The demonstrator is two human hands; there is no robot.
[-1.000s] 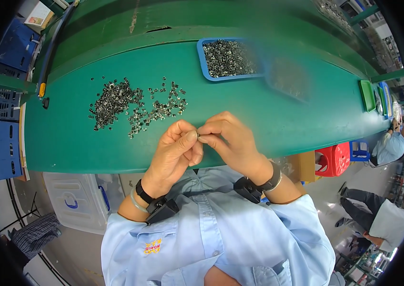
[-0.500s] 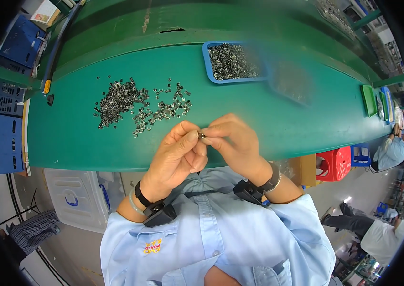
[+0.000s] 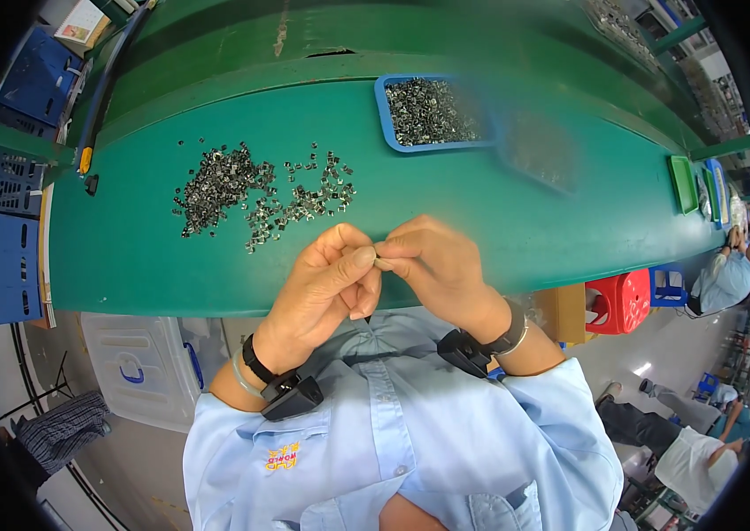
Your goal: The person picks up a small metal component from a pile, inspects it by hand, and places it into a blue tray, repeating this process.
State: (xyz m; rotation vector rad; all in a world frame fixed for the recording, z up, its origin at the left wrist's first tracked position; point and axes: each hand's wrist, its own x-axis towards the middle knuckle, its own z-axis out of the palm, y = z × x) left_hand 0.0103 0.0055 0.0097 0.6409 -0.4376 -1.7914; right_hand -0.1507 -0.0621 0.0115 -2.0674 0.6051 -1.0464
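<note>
Over the near edge of the green table [image 3: 171,283], my left hand [image 3: 322,288] and my right hand [image 3: 443,273] meet fingertip to fingertip. Thumbs and forefingers of both are pinched around a small metal part [image 3: 377,257]. Only a dark speck of it shows; the fingers cover the rest. Beyond my left hand lies a heap of small black and silver metal parts [image 3: 218,184]. A looser scatter of similar parts [image 3: 309,202] spreads to the right of that heap. Farther back, a blue tray [image 3: 385,113] holds many such pieces.
A blurred, see-through tray shape [image 3: 541,157] sits right of the blue tray. Green trays [image 3: 683,184] stand at the far right. Below the table are a clear lidded bin [image 3: 140,363], a cardboard box [image 3: 563,311] and a red stool [image 3: 625,301]. Other people are at the right.
My fingertips have closed further over the small metal part, so less of it shows. Both hands stay in nearly the same place. A person at the lower right has shifted.
</note>
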